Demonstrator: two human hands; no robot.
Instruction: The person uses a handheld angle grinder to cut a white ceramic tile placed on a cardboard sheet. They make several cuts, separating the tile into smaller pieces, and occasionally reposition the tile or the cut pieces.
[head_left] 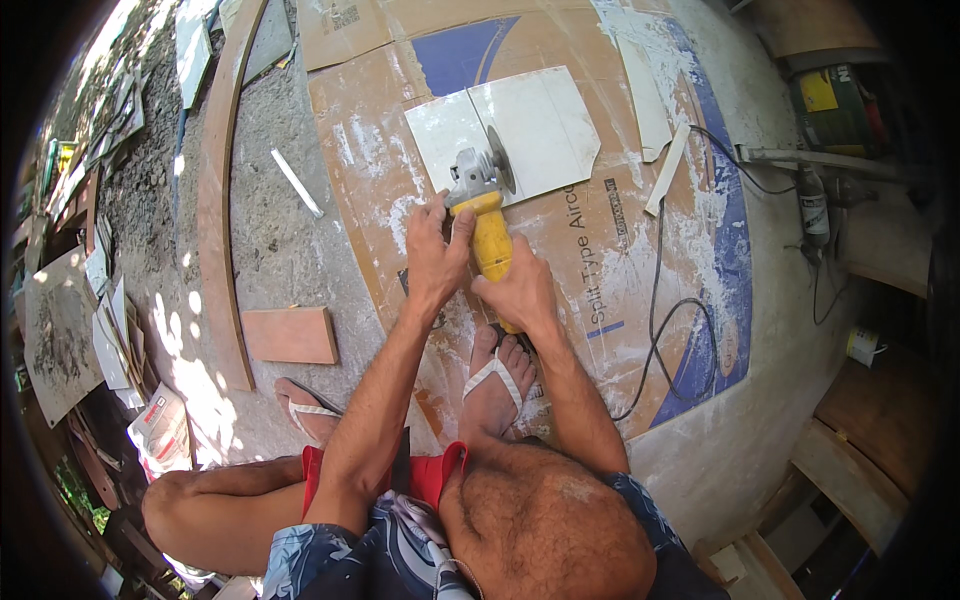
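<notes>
I see left hand (437, 250) and right hand (522, 285) curled around yellow grinder (490, 237) | step: seemingly cutting white tile (545, 125) | next: likely wants steady, straight guidance

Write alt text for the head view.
A person's left hand and right hand hold a yellow angle grinder, its disc over a white tile on dusty cardboard. A brown plank and reddish block lie to the left.

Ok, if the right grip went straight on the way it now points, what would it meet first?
The right grip meets the yellow angle grinder at once, being wrapped around it; past that, likely the white tile, though depth is unclear.
</notes>
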